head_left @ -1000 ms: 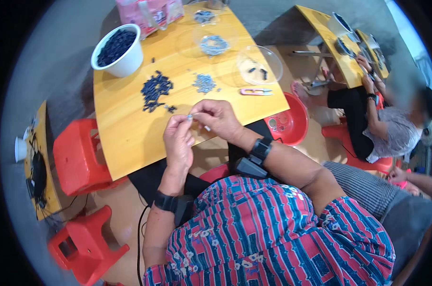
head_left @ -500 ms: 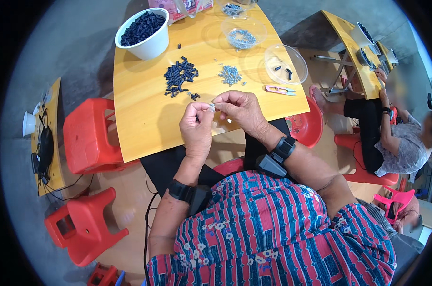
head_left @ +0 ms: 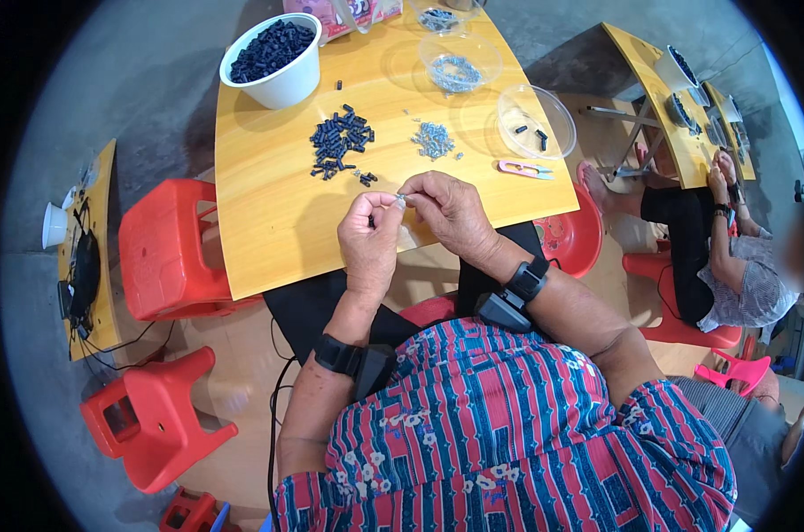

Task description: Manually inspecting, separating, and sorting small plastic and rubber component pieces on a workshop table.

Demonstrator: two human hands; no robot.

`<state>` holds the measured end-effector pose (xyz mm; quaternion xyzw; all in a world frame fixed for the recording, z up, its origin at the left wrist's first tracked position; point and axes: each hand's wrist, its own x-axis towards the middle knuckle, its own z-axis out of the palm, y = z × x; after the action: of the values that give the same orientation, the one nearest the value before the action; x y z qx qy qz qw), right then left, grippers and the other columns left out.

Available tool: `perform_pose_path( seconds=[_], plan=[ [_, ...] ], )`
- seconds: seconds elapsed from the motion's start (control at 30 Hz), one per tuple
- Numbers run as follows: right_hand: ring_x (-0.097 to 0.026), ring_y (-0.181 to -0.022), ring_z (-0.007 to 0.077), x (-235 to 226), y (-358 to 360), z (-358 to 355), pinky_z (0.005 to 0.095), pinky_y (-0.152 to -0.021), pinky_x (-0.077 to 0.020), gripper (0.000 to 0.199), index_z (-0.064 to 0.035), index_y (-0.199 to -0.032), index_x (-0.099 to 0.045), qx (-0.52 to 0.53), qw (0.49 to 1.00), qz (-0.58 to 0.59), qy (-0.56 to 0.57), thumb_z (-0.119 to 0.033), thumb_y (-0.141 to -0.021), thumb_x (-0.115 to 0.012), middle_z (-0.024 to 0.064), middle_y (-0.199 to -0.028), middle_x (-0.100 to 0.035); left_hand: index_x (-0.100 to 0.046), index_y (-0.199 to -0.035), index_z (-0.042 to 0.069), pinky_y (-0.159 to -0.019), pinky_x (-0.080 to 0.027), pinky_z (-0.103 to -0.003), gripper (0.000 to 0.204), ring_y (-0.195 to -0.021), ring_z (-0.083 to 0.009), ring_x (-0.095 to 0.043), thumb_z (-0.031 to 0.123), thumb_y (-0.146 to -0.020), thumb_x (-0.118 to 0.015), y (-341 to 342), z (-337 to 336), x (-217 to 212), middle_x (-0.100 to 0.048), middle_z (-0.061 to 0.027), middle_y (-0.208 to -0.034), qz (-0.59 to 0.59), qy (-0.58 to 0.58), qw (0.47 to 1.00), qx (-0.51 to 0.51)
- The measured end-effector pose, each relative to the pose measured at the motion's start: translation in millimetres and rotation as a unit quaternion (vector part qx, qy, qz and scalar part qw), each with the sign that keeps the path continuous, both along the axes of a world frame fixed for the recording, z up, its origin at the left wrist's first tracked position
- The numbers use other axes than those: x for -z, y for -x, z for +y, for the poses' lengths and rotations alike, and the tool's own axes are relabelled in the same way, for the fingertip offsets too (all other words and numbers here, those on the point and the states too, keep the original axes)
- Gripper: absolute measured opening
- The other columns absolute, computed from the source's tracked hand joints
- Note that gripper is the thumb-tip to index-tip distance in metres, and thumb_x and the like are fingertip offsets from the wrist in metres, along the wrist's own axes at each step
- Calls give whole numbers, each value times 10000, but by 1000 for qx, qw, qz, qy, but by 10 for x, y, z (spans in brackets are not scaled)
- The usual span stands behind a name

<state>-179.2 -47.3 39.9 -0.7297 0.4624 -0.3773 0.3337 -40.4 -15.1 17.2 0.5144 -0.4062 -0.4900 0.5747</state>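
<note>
My left hand [head_left: 369, 239] and my right hand [head_left: 451, 213] meet fingertip to fingertip over the table's near edge. Both pinch a tiny silvery metal piece [head_left: 401, 199]; its exact kind is too small to tell. A small black piece shows in the curled fingers of the left hand. Just beyond the hands lies a loose pile of small black cylindrical pieces [head_left: 340, 140]. Right of it is a small heap of silvery metal parts [head_left: 433, 139]. Pink-handled thread snips [head_left: 525, 169] rest near the right edge, below a clear shallow bowl [head_left: 557, 115] with a few black pieces.
A white tub [head_left: 282, 87] full of black pieces stands at the table's far left. Clear bowls [head_left: 462, 66] of metal parts sit at the far right. Red plastic stools [head_left: 167, 253] flank the table on the left. Another person [head_left: 748, 266] sits at a separate table on the right.
My hands stay joined at the fingertips, with a slight shift of the right fingers around the metal piece. The view has moved slightly. The other person's hands have come together.
</note>
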Motion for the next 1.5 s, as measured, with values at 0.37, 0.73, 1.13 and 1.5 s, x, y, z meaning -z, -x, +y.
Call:
perform_pose_path(
  seconds=[0.37, 0.73, 1.13, 1.5],
  plan=[
    [-614, -590, 111, -37, 16, -4, 254, -570, -499, 77, -4, -897, -647, -7, 994, -84, -74, -51, -861, -597, 74, -747, -642, -609, -846, 54, -470, -235, -180, 41, -544, 10, -291, 33, -870, -634, -27, -14, -44, -345, 111, -630, -4, 3, 1000, 17],
    [-594, -651, 71, -79, 74, -85, 207, -615, -502, 151, 21, -964, -644, -41, 920, -224, -320, -108, -928, -575, 40, -836, -659, -649, -842, 62, -496, -292, -206, 46, -550, -25, -324, 57, -816, -687, -50, -55, -20, -335, 83, -592, -101, 36, 994, -16],
    [-613, -610, 81, -82, 188, -174, 206, -610, -541, 141, 8, -937, -654, -68, 849, -258, -457, -123, -897, -618, 51, -791, -669, -644, -865, 80, -518, -318, -210, 105, -580, -40, -339, 19, -802, -704, -128, -49, 18, -378, 69, -628, -141, 117, 983, 16],
    [-608, -634, 76, -138, 176, -196, 211, -633, -521, 121, -4, -937, -635, -94, 890, -173, -410, -118, -916, -598, 32, -794, -648, -646, -847, 80, -514, -349, -251, 119, -557, -105, -392, 15, -771, -710, -185, -84, -27, -447, -2, -658, -227, 192, 955, 16]
  ],
)
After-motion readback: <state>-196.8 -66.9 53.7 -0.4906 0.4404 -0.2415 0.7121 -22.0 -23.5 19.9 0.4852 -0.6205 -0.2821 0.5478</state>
